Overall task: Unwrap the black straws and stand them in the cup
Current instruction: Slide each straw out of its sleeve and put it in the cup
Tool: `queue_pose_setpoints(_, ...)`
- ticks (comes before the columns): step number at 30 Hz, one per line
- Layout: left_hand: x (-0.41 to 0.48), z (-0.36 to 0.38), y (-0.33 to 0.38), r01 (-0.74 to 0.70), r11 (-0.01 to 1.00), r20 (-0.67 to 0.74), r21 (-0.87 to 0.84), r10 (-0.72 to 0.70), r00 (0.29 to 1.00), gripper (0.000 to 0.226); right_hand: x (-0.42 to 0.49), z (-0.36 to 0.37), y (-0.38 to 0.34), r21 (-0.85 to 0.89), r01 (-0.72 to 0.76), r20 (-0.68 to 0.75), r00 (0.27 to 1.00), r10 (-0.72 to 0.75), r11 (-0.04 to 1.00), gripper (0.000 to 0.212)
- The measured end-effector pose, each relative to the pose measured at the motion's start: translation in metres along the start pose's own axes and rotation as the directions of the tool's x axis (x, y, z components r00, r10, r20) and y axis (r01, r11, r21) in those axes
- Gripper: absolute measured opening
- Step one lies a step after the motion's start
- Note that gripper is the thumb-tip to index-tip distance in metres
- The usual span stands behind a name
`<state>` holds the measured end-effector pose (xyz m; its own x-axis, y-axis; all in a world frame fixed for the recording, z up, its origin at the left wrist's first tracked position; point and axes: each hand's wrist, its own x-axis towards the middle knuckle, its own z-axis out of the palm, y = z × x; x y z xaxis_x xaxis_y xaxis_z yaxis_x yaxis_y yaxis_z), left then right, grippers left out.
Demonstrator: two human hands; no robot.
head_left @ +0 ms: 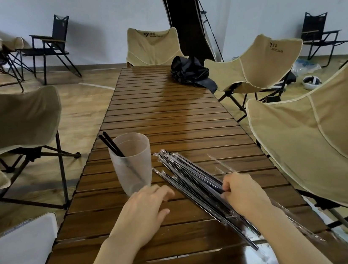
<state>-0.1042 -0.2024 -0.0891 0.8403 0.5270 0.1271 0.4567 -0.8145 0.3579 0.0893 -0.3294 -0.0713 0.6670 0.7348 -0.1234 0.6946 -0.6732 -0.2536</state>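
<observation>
One cup (131, 163) is standing on the slatted wooden counter (167, 119), near its left edge. It is frosted, see-through plastic, and two black straws (113, 147) are already leaning in it, side by side, tips tilting out over the far left of the rim. They are thin, straight and matt black, with their lower halves showing dimly through the cup wall.

Just right of the cup a bundle of wrapped straws (187, 176) is lying flat, running diagonally from beside the cup towards the near right. Each is a black stick in a clear, shiny sleeve with crimped ends. They are packed too close for me to count them exactly. Two clear wrapper strips (220, 164) with no black inside are lying just beyond the bundle.

Both hands are in play. The left hand (148, 210) is resting palm-down on the counter just in front of the cup, its fingers (163, 192) loose and slightly spread, gripping nothing. The right hand (243, 195) is sitting on the bundle, its fingers (225, 186) curling in and pinching the wrapped straws partway along.

Further up the counter one crumpled black bag (191, 72) is lying by the right edge. Four beige folding chairs (254, 63) are ringing the counter.
</observation>
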Motion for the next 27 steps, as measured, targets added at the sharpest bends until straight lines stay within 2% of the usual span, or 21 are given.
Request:
queue_pose_setpoints(3, 0.002, 0.001, 0.009, -0.022, 1.000, -0.106, 0.005, 0.022, 0.994, 0.066, 0.001, -0.010, 0.002, -0.009, 0.052, 0.004, 0.999, -0.052, 0.999, 0.007)
queue_pose_setpoints(5, 0.003, 0.002, 0.017, -0.054, 0.999, -0.165, 0.007, 0.054, 0.985, 0.069, 0.002, -0.016, 0.006, 0.000, 0.062, 0.006, 0.998, -0.062, 0.998, 0.009)
queue_pose_setpoints(8, 0.003, 0.001, 0.025, -0.090, 0.995, -0.226, 0.035, 0.096, 0.969, 0.055, 0.002, -0.020, 0.011, 0.013, 0.098, 0.027, 0.995, -0.099, 0.995, 0.010)
queue_pose_setpoints(11, 0.003, -0.001, 0.025, -0.091, 0.989, -0.259, 0.121, 0.119, 0.958, 0.042, 0.003, -0.018, 0.002, 0.072, 0.256, 0.081, 0.962, -0.262, 0.964, 0.013)
queue_pose_setpoints(13, 0.004, -0.003, 0.022, -0.093, 0.984, -0.223, 0.152, 0.126, 0.967, 0.033, 0.004, -0.016, -0.009, 0.120, 0.362, 0.064, 0.926, -0.371, 0.924, 0.013)
queue_pose_setpoints(15, 0.004, -0.003, 0.017, -0.097, 0.988, -0.164, 0.117, 0.116, 0.980, 0.026, 0.004, -0.015, -0.017, 0.154, 0.412, 0.039, 0.906, -0.422, 0.898, 0.011)
queue_pose_setpoints(20, 0.004, -0.007, 0.006, -0.059, 0.998, -0.085, -0.017, 0.058, 0.995, 0.018, 0.002, -0.010, -0.023, 0.201, 0.447, 0.020, 0.888, -0.460, 0.872, 0.012)
queue_pose_setpoints(22, 0.004, -0.010, 0.002, -0.062, 0.998, -0.053, -0.020, 0.061, 0.997, 0.015, 0.001, -0.010, -0.019, 0.195, 0.443, 0.031, 0.889, -0.457, 0.875, 0.011)
queue_pose_setpoints(24, 0.004, -0.014, -0.006, -0.068, 0.998, -0.082, 0.000, 0.068, 0.994, 0.016, 0.002, -0.015, -0.010, 0.181, 0.422, 0.055, 0.898, -0.437, 0.888, 0.008)
queue_pose_setpoints(27, 0.003, -0.018, -0.014, -0.059, 0.998, -0.123, -0.003, 0.058, 0.991, 0.017, 0.004, -0.022, 0.003, 0.210, 0.380, 0.049, 0.916, -0.398, 0.901, 0.017)
